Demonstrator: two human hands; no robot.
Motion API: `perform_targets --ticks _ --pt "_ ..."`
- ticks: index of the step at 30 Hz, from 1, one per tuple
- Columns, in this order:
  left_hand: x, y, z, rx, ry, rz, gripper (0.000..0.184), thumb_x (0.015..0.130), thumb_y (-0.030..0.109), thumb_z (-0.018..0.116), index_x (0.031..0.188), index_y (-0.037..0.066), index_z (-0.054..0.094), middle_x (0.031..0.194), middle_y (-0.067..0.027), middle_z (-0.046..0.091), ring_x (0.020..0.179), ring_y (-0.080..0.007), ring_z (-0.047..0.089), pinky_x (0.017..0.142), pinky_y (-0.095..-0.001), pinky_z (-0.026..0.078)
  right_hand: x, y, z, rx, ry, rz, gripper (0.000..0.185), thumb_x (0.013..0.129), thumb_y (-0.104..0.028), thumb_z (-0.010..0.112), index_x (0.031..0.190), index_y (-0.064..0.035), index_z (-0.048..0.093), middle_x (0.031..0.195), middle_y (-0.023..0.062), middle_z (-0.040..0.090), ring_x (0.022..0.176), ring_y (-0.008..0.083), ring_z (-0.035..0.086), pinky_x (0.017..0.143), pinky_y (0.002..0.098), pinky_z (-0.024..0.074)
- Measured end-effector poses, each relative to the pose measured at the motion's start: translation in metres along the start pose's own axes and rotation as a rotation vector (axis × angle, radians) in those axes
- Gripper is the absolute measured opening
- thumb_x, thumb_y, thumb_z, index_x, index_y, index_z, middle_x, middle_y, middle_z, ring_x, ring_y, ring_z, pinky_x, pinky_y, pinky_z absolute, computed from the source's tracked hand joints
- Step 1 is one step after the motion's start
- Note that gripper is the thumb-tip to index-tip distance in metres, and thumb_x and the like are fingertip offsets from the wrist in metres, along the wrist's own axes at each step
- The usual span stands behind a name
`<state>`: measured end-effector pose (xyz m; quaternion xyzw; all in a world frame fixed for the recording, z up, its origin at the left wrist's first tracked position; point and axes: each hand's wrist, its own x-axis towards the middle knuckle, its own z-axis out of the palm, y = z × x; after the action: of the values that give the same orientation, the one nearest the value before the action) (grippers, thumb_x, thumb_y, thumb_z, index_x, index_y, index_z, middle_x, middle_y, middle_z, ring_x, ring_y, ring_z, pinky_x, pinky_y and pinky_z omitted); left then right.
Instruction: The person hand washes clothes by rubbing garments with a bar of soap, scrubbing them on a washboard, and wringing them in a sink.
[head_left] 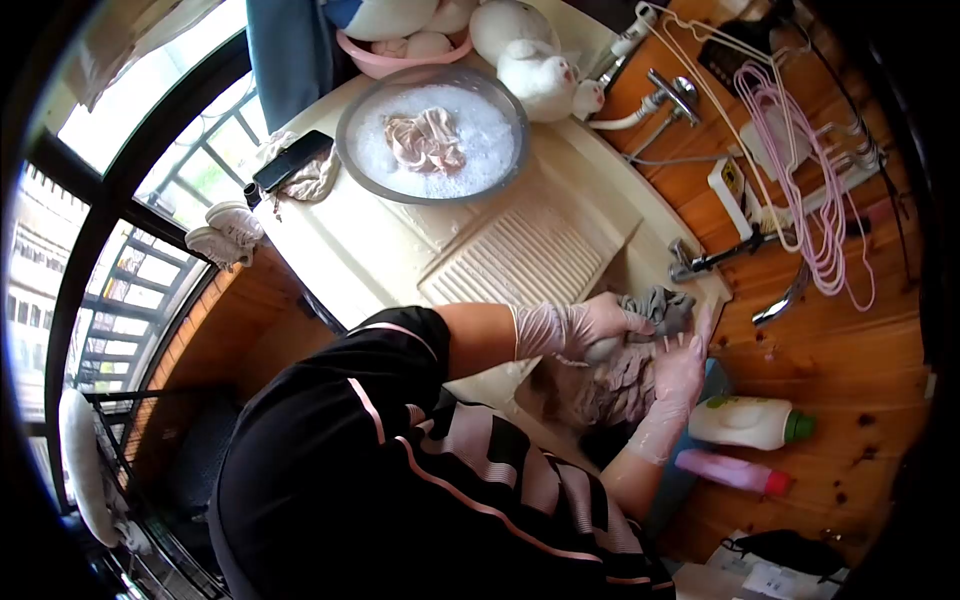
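My left hand (598, 322), in a thin whitish glove, is closed on a bunched grey cloth (660, 308) over the basin corner of the white washing counter (420, 240). My right hand (680, 372), gloved too, lies against the cloth's right side with its fingers stretched and apart. Below and between the hands is a heap of wet greyish-brown cloth (620, 388); its lower part is hidden. A ribbed washboard surface (520, 255) lies beyond my left hand. Farther back, a large basin (350, 160) holds suds and a pale pink cloth (428, 140).
A phone (292, 160) rests on a crumpled cloth at the counter's left edge. Plush toys (535, 80) and a pink tub (375, 65) stand behind the basin. On the right are a tap (685, 265), pink hangers (820, 200), a white bottle (745, 422) and a pink bottle (730, 470).
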<state>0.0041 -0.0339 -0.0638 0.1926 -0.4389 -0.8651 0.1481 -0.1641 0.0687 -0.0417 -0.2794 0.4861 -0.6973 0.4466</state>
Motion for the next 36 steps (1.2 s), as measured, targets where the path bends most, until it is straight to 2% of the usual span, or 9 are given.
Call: perform_targets --ticks 3,6,9,13,20,25,29,33,36 --pt "-0.014 0.007 0.024 -0.785 -0.504 -0.534 0.037 0.083 0.043 0.068 0.095 0.009 0.061 0.074 -0.0030 0.058 0.053 -0.0105 0.052 0.047 -0.0247 0.047 -0.007 0.002 0.023 0.268 -0.291 -0.081 0.097 0.077 -0.052 0.070 0.151 -0.0250 0.014 0.157 0.0143 0.011 0.139 0.0382 0.023 0.102 0.0583 0.0372" --pt "-0.041 0.008 0.074 -0.951 -0.468 -0.392 0.042 0.082 0.052 0.064 0.088 0.011 0.056 0.073 -0.0003 0.053 0.052 -0.0083 0.047 0.043 -0.0170 0.039 -0.009 -0.005 0.028 0.497 -0.658 -0.207 0.099 0.077 -0.046 0.074 0.151 -0.0241 0.011 0.157 0.0146 0.006 0.133 0.0517 0.025 0.094 0.0602 0.0448" --pt "-0.068 0.048 0.092 -0.845 -0.428 -0.426 0.038 0.085 0.047 0.065 0.084 0.011 0.056 0.071 -0.0011 0.051 0.052 -0.0086 0.045 0.044 -0.0216 0.040 0.010 -0.036 0.048 0.596 -1.031 -0.323 0.056 0.078 -0.035 0.078 0.114 -0.0160 0.041 0.120 0.0061 0.044 0.104 0.0372 0.048 0.083 0.0485 0.0508" --pt "-0.083 0.080 0.095 -0.527 -0.354 -0.236 0.036 0.083 0.041 0.071 0.079 0.008 0.057 0.066 -0.0006 0.052 0.052 -0.0116 0.048 0.048 -0.0261 0.043 -0.038 -0.089 0.093 0.240 -0.355 -0.248 0.044 0.070 -0.015 0.075 0.093 -0.0164 0.037 0.097 0.0006 0.042 0.085 0.0190 0.047 0.074 0.0378 0.0456" --pt "-0.002 -0.026 0.061 0.087 0.078 0.213 0.027 0.073 0.025 0.076 0.075 0.000 0.065 0.072 -0.0106 0.067 0.065 -0.0188 0.063 0.060 -0.0337 0.052 0.000 -0.024 0.028 -0.260 0.023 -0.123 0.026 0.075 0.004 0.067 0.091 -0.0090 0.051 0.092 0.0054 0.057 0.080 0.0189 0.057 0.072 0.0335 0.0491" --pt "0.000 -0.037 0.031 0.714 0.270 0.055 0.035 0.063 0.022 0.073 0.089 -0.001 0.067 0.084 -0.0218 0.068 0.086 -0.0309 0.068 0.071 -0.0393 0.053 0.009 0.038 0.019 -0.312 0.346 -0.107 0.023 0.074 0.001 0.067 0.086 -0.0095 0.050 0.084 0.0014 0.054 0.073 0.0149 0.053 0.069 0.0296 0.0475" --pt "0.014 -0.061 0.006 0.955 0.220 0.089 0.049 0.059 0.031 0.079 0.092 -0.001 0.063 0.087 -0.0240 0.067 0.088 -0.0390 0.065 0.077 -0.0425 0.052 0.011 0.060 0.009 -0.162 0.493 0.050 0.017 0.073 -0.005 0.066 0.073 -0.0081 0.050 0.075 0.0033 0.052 0.068 0.0166 0.053 0.068 0.0329 0.0491" --pt "0.000 -0.027 0.003 1.102 0.219 0.164 0.044 0.064 0.028 0.076 0.093 -0.001 0.059 0.084 -0.0235 0.066 0.086 -0.0385 0.065 0.076 -0.0447 0.051 0.019 0.059 0.011 0.039 0.457 0.062 0.014 0.077 -0.007 0.065 0.082 -0.0069 0.052 0.081 0.0072 0.056 0.073 0.0206 0.056 0.066 0.0358 0.0508" --pt "-0.001 0.007 -0.003 1.147 0.274 0.312 0.054 0.069 0.020 0.070 0.115 0.002 0.049 0.084 -0.0235 0.065 0.084 -0.0408 0.064 0.075 -0.0459 0.051 0.035 0.036 0.034 0.161 0.327 0.091 0.016 0.084 -0.016 0.065 0.091 -0.0069 0.054 0.095 0.0093 0.058 0.085 0.0239 0.058 0.075 0.0413 0.0510"
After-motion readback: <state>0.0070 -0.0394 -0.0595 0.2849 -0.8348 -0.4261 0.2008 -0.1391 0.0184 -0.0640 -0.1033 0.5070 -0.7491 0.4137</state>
